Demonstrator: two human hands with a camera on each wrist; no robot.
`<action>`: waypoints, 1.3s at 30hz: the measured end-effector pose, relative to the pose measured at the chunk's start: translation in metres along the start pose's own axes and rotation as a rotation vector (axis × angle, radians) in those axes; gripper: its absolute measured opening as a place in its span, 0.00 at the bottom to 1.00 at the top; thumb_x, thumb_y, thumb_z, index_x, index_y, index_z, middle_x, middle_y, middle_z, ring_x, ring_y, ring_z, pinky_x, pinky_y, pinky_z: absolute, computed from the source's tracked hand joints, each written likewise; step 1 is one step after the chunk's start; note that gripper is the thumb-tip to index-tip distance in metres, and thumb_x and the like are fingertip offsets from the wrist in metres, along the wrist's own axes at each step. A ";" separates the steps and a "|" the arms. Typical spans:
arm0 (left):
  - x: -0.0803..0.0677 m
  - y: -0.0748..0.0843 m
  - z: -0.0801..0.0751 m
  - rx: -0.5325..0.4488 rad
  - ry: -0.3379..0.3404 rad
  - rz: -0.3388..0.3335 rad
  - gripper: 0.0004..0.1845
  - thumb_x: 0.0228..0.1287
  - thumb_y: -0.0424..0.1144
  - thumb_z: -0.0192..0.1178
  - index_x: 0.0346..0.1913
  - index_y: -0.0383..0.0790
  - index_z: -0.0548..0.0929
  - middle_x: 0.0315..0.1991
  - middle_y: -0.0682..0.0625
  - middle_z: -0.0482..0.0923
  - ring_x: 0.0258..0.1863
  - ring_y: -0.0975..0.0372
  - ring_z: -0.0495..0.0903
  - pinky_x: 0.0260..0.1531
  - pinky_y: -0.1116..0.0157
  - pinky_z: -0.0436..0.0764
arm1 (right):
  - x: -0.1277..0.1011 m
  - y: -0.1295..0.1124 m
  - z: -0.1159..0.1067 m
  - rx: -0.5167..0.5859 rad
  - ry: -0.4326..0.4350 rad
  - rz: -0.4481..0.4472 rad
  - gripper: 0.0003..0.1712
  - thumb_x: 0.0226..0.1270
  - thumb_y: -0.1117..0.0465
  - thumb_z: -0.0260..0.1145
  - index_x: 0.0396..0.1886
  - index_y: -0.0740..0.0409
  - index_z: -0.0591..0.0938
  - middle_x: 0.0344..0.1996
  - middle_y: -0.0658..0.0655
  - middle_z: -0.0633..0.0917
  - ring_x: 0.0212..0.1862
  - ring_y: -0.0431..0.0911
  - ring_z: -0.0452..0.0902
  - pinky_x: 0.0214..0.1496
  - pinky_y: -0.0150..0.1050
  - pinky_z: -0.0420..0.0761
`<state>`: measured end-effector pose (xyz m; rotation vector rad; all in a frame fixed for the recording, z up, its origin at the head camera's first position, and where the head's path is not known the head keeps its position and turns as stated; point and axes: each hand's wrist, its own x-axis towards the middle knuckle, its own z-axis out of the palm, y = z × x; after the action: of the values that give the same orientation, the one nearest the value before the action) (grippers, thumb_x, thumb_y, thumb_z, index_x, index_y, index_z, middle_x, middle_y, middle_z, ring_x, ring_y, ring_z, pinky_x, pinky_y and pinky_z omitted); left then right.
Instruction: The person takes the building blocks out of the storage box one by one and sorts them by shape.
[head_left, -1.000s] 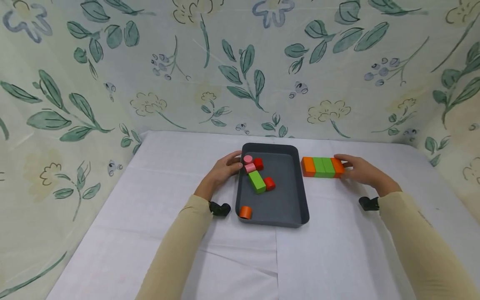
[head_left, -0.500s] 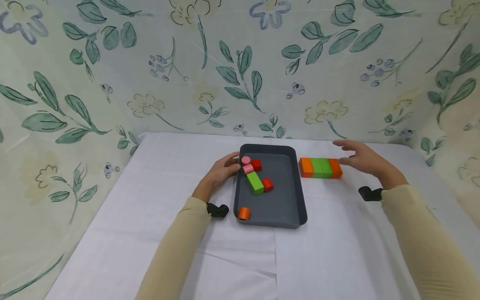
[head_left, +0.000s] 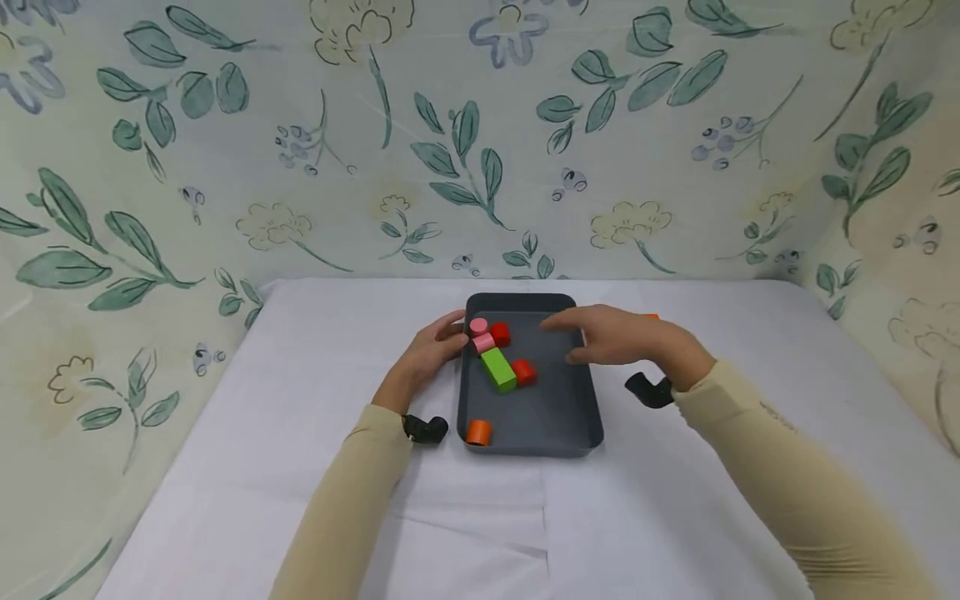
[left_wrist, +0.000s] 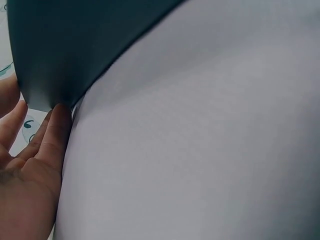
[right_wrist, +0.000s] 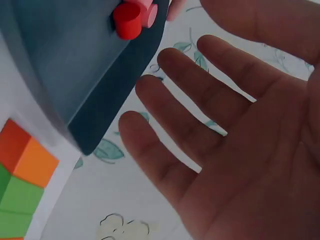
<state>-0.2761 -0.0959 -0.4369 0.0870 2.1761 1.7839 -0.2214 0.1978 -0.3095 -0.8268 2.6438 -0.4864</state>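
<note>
A dark grey tray [head_left: 551, 421] stands on the white cloth. My left hand [head_left: 426, 358] rests against its left side, and in the left wrist view the fingers [left_wrist: 54, 135] lie extended along the outer wall. Over the tray's right part hovers my right hand [head_left: 626, 337], fingers spread and holding nothing. Inside the tray are a green block [head_left: 498, 370], two red cylinders [head_left: 524, 372], two pink cylinders [head_left: 483, 342] and, near the front left corner, an orange cylinder [head_left: 478, 432].
Right of the tray, a row of blocks is mostly hidden behind my right hand in the head view. The right wrist view shows its orange block [right_wrist: 37, 162] beside green blocks [right_wrist: 20, 195]. A floral curtain [head_left: 337, 167] hangs behind the table.
My right hand has left the orange end of the block row and moved left, over the tray. My left hand keeps its place at the tray. The head view has shifted slightly.
</note>
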 end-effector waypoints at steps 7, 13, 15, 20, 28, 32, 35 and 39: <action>-0.002 -0.002 -0.004 -0.037 -0.016 0.027 0.31 0.71 0.38 0.57 0.74 0.57 0.65 0.74 0.44 0.65 0.71 0.50 0.68 0.75 0.52 0.64 | 0.020 -0.029 0.010 -0.012 -0.110 -0.028 0.31 0.67 0.65 0.63 0.70 0.56 0.72 0.69 0.58 0.75 0.70 0.57 0.70 0.71 0.56 0.73; 0.001 -0.001 -0.002 -0.055 -0.027 0.018 0.30 0.71 0.38 0.57 0.74 0.58 0.66 0.74 0.44 0.65 0.70 0.51 0.69 0.75 0.52 0.65 | 0.040 -0.032 0.031 -0.099 -0.074 -0.043 0.28 0.66 0.67 0.64 0.66 0.58 0.76 0.60 0.58 0.81 0.61 0.53 0.76 0.67 0.50 0.78; 0.001 0.000 -0.002 -0.053 -0.021 0.011 0.30 0.71 0.38 0.57 0.73 0.59 0.66 0.74 0.45 0.65 0.71 0.51 0.69 0.75 0.52 0.65 | 0.050 -0.033 0.040 -0.138 -0.064 -0.038 0.29 0.65 0.67 0.66 0.66 0.57 0.76 0.59 0.58 0.80 0.58 0.51 0.76 0.66 0.48 0.79; 0.002 0.000 -0.003 -0.063 -0.017 0.013 0.31 0.70 0.38 0.58 0.74 0.58 0.66 0.74 0.44 0.65 0.71 0.50 0.69 0.75 0.53 0.65 | 0.067 -0.039 0.057 -0.221 -0.053 -0.025 0.35 0.62 0.65 0.70 0.69 0.53 0.73 0.62 0.60 0.74 0.56 0.50 0.72 0.66 0.47 0.79; 0.000 0.004 0.002 -0.069 -0.023 0.010 0.30 0.70 0.38 0.58 0.74 0.57 0.66 0.74 0.44 0.65 0.71 0.51 0.69 0.75 0.53 0.66 | 0.079 -0.042 0.064 -0.289 -0.009 -0.009 0.33 0.59 0.67 0.72 0.64 0.58 0.73 0.60 0.57 0.76 0.56 0.50 0.73 0.68 0.47 0.78; 0.002 0.004 0.003 -0.048 -0.015 0.013 0.30 0.70 0.39 0.58 0.73 0.59 0.67 0.74 0.45 0.66 0.71 0.51 0.69 0.74 0.53 0.66 | 0.082 -0.043 0.063 -0.266 -0.017 0.021 0.34 0.57 0.67 0.72 0.65 0.59 0.72 0.57 0.58 0.78 0.54 0.50 0.74 0.68 0.47 0.77; 0.003 0.004 0.002 -0.038 -0.018 0.020 0.30 0.70 0.39 0.58 0.73 0.58 0.66 0.74 0.45 0.66 0.71 0.51 0.70 0.74 0.53 0.67 | 0.083 -0.042 0.064 -0.220 -0.038 0.046 0.36 0.58 0.67 0.72 0.66 0.58 0.70 0.55 0.58 0.79 0.52 0.50 0.74 0.66 0.47 0.78; 0.002 0.002 0.000 -0.031 -0.026 0.027 0.31 0.71 0.39 0.58 0.74 0.57 0.65 0.74 0.44 0.65 0.71 0.51 0.70 0.74 0.52 0.67 | 0.086 -0.040 0.065 -0.169 -0.055 0.050 0.35 0.59 0.66 0.72 0.65 0.57 0.69 0.52 0.57 0.80 0.50 0.49 0.74 0.63 0.46 0.80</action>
<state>-0.2785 -0.0947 -0.4356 0.1322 2.1387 1.8207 -0.2428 0.1011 -0.3682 -0.8078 2.6747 -0.2266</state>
